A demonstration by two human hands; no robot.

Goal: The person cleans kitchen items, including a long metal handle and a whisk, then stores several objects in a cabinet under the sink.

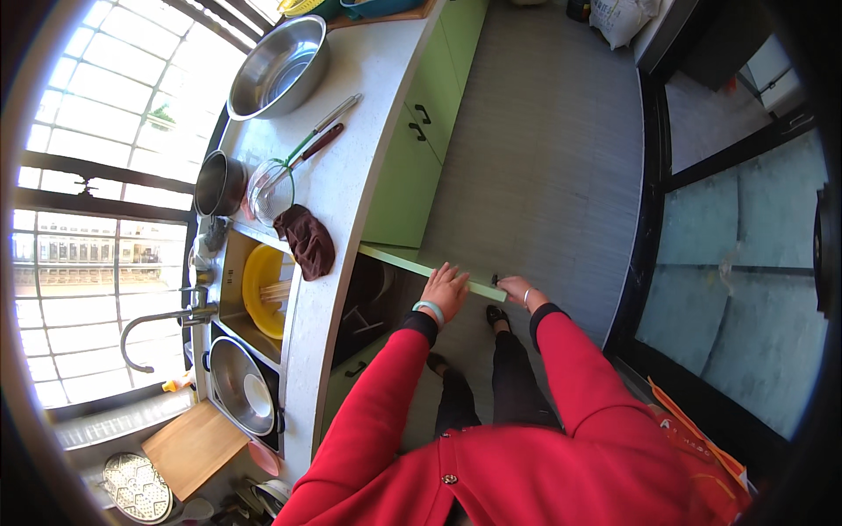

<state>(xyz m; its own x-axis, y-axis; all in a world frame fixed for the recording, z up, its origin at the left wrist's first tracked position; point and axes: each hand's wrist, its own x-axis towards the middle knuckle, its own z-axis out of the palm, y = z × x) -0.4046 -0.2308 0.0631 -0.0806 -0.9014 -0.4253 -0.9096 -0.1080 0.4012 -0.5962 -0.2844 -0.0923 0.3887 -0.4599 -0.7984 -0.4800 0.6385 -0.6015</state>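
Note:
A light-green cabinet door (pixel 393 260) swings out from under the counter, seen along its narrow top edge. My left hand (pixel 445 292), with a pale bangle at the wrist, rests flat over that edge, fingers apart. At the door's free end, my right hand (pixel 516 289) has its fingers curled at the dark door handle (pixel 495 279); most of the grip is hidden. Inside the dark cabinet (pixel 368 302) are a round vessel and a light rack-like piece, both dim.
The countertop (pixel 368 151) carries a steel basin (pixel 279 69), a saucepan (pixel 219 184), a mesh strainer (pixel 271 194) and a brown cloth (pixel 308 243). A yellow basin (pixel 253 289) and a two-handled pan (pixel 227 375) sit in the sink. Glazed doors (pixel 710 296) stand right.

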